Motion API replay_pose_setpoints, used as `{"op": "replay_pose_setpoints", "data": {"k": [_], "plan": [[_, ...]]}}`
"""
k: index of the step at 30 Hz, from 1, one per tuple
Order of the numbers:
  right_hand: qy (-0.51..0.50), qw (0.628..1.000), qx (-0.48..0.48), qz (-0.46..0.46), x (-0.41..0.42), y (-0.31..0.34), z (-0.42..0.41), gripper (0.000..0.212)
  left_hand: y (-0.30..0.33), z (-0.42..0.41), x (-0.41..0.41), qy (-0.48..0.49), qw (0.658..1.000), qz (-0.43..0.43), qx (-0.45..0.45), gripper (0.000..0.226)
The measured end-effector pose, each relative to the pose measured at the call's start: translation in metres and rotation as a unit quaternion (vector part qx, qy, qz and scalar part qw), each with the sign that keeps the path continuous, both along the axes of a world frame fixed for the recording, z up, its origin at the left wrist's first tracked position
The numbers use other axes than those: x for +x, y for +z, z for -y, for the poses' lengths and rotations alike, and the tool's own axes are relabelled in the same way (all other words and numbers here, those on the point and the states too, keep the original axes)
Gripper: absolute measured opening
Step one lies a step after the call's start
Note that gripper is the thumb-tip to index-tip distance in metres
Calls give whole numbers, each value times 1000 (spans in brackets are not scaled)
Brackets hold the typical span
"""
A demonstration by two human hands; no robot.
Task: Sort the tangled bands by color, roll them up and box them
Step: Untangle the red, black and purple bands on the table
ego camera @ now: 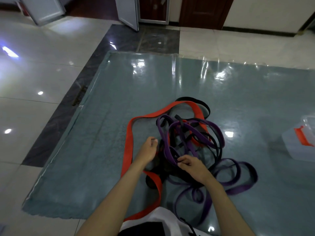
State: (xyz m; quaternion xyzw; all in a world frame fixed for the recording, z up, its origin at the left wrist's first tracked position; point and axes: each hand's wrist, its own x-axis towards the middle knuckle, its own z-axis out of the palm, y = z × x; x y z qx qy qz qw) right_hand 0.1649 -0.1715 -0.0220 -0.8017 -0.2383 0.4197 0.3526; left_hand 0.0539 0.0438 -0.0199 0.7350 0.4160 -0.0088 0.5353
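Clearly the sorting has barely begun: red, purple and black bands lie knotted together in one heap on the blue-green mat (105, 167) spread on the tiled floor. Farthest left runs the wide red band (128, 143), its long loop lying mostly free of the knot, so it looks the easiest to draw out first. Next comes the left hand (148, 151), hovering at the heap's left edge with its fingers (153, 139) loosely curled; I cannot tell whether it has hold of anything. In the middle sits the tangle proper, where the black bands (205, 105) thread under and through the rest. Just right of centre the right hand (191, 166) pinches a purple band (172, 155) between thumb and fingertips. Lifting that strand gently and following it loop by loop should serve better than tugging, which would likely tighten the knot. Far right, well apart from the heap, stands a clear plastic box (293, 147) with a red latch, waiting for the rolls.
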Motion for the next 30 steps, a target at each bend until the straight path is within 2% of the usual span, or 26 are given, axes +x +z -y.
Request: {"op": "replay_pose_setpoints", "data": {"k": [3,7,10,12,16,19,21,24,26,28,30], "plan": [[-48,998,27,-32,12,2,-2,20,-5,-7,16,5,1000,-17,-7,44],[-110,991,75,-13,29,6,-11,15,-19,-21,38,25,998,-55,-28,45],[-151,982,107,19,46,10,-20,16,-35,-32,56,45,994,-52,-84,55],[-170,977,125,40,60,11,-27,24,-52,-41,71,77,988,-48,-127,73],[-173,966,135,138,92,12,-50,49,-53,-46,101,178,938,-15,-297,69],[-159,957,121,209,117,14,-74,56,-53,-46,113,209,898,25,-385,71],[-152,953,107,239,136,12,-90,54,-53,-46,118,233,877,41,-419,68],[-108,960,66,250,161,-4,-110,50,-56,-45,120,238,875,38,-421,61],[-22,967,-23,252,176,-17,-118,47,-59,-44,119,239,877,27,-417,60],[80,957,-154,235,185,-21,-123,47,-63,-45,115,232,881,23,-412,61],[116,948,-210,208,192,-17,-126,57,-66,-47,111,234,880,38,-412,63]]}}
